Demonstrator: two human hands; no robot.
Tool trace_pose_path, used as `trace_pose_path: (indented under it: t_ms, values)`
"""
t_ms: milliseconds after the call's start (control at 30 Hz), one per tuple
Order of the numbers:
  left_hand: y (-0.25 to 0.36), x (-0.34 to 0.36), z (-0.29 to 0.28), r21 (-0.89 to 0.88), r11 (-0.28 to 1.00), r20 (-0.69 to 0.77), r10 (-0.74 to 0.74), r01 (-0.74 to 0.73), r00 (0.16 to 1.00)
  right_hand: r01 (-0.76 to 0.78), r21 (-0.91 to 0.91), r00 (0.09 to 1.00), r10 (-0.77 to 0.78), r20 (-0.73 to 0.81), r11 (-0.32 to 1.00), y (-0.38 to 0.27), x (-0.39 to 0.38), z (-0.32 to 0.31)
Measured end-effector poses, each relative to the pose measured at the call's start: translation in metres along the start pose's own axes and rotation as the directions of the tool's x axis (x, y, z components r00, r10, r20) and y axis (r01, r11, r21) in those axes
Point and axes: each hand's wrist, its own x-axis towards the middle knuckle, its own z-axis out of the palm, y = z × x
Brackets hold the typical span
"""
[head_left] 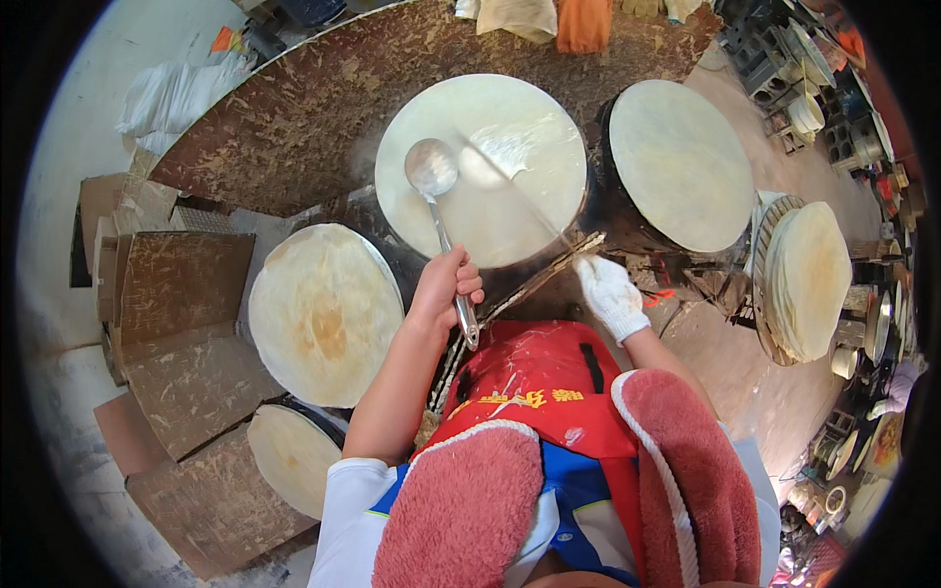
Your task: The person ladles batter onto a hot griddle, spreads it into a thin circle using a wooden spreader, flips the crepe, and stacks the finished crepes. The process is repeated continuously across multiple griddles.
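Note:
Bare, my left hand [446, 287] is closed around the handle of a metal ladle [432, 168]. The ladle's round bowl hangs over the large middle griddle [417, 230], which a pale layer of batter covers. A wetter white puddle of batter [502, 149] lies toward its far side. My right hand [610, 294], in a white work glove, is closed near the griddle's front right edge. A thin, straight spreader [537, 211], seen nearly edge-on, runs from the glove across the batter; its grip is hidden in my fingers.
Round flatbreads lie on griddles at the right [681, 165], left [323, 314] and lower left [292, 459]. A stack of flatbreads [809, 282] rests on a woven tray at far right. A curved brown board [323, 108] stands behind; cardboard [186, 294] stands at left. A wooden strip [537, 279] lies before the middle griddle.

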Motion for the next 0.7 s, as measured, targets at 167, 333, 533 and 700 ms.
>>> trace_pose_path:
  t_ms: [167, 333, 533, 700]
  values:
    - [-0.019, 0.008, 0.024, 0.014, 1.0, -0.067, -0.021, 0.022, 0.998, -0.183, 0.174, 0.981, 0.168, 0.102, 0.967, -0.013, 0.0, 0.018]
    - [-0.021, -0.002, 0.044, -0.502, 0.854, 0.112, -0.093, 0.138, 0.989, -0.302, 0.344, 0.898, 0.144, 0.416, 0.889, -0.021, 0.011, 0.032]
    - [-0.041, -0.075, 0.012, -0.537, 0.842, 0.483, 0.268, 0.041, 0.834, 0.165, 0.096, 0.986, -0.16, -0.056, 0.982, 0.017, 0.076, -0.036]
    - [-0.06, -0.091, 0.032, -0.783, 0.612, 0.393, 0.35, 0.11, 0.851, 0.431, -0.083, 0.877, -0.396, 0.272, 0.899, 0.029, 0.045, -0.019]
